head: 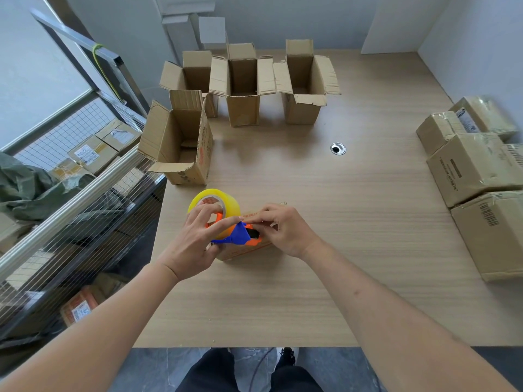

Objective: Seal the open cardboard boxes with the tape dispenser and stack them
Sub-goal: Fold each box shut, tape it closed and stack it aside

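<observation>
My left hand [195, 239] grips the orange-and-blue tape dispenser [236, 236], whose yellow tape roll [226, 200] sticks up behind my fingers. The dispenser rests on a small closed cardboard box [249, 250] lying on the table near me. My right hand [283, 230] pinches at the dispenser's blade end over that box. Further back, several open cardboard boxes stand upright with flaps raised: one at the left [181, 145] and three in a row behind it [195, 77], [243, 86], [305, 83].
The wooden table [339, 250] has a cable hole [338, 148] near its middle. Taped parcels [475, 171] are stacked along the right edge. A wire-mesh cart [70, 207] holding parcels and a green bag stands to the left.
</observation>
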Action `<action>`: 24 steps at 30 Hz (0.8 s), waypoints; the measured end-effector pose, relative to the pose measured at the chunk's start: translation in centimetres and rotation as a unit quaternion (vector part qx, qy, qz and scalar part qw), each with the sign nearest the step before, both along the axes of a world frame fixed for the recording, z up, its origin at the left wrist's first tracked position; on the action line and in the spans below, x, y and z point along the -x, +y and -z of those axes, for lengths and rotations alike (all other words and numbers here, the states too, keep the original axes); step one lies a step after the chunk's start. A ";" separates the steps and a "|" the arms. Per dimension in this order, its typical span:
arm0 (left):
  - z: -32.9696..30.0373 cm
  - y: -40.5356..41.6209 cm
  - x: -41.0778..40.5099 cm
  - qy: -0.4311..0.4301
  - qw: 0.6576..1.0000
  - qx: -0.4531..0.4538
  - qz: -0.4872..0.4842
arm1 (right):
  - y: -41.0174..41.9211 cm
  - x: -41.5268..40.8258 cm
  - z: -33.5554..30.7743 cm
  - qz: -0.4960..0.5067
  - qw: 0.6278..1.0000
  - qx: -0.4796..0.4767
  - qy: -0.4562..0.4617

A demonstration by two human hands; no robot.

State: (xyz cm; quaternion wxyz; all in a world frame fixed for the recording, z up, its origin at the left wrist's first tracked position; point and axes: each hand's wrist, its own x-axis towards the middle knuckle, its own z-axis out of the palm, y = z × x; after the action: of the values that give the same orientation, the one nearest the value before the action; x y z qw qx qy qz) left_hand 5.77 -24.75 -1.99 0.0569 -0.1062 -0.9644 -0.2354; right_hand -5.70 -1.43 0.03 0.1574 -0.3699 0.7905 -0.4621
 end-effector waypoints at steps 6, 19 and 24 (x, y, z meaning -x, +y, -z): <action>-0.6 -1.0 -0.1 -0.016 1.000 0.006 -0.009 | -0.9 -0.2 -0.3 0.038 0.998 0.037 0.015; -2.8 -2.5 -0.7 -0.034 0.998 0.038 0.027 | -2.0 -1.5 0.4 0.050 0.997 0.043 0.037; -2.9 -2.5 -0.7 -0.036 0.998 0.037 0.024 | -2.1 -1.4 0.8 0.042 0.999 0.028 0.010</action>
State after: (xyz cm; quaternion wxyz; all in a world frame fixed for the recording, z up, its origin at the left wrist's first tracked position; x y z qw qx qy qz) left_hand 6.50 -27.29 0.88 0.0124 -0.1225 -0.9711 -0.2046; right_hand -4.27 -3.48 -0.79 0.1194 -0.3449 0.7939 -0.4863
